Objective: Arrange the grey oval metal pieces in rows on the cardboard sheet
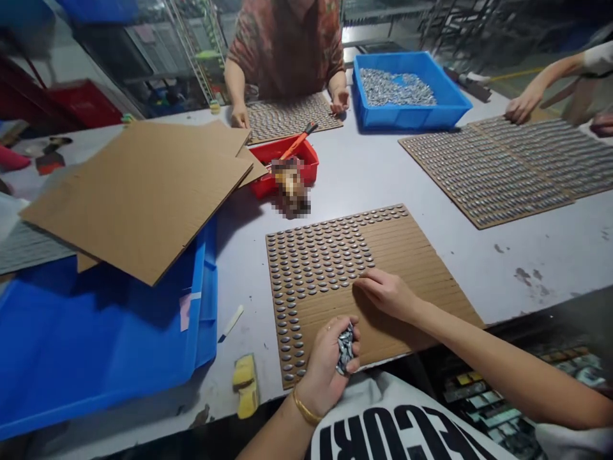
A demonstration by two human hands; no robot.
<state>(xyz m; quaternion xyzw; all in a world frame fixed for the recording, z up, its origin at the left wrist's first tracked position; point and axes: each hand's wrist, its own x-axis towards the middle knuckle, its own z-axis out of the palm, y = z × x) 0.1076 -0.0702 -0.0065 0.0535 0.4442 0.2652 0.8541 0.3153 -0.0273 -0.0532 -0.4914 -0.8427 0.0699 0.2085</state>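
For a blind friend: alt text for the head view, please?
The left hand grips a fistful of small metal pieces; the right hand rests on a cardboard sheet partly filled with them. Another person works opposite.

white shirt (383,415) reads perhaps "curi".

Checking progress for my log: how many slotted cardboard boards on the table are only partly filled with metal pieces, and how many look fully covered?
Partly filled board: 1
Fully covered boards: 3
Total: 4
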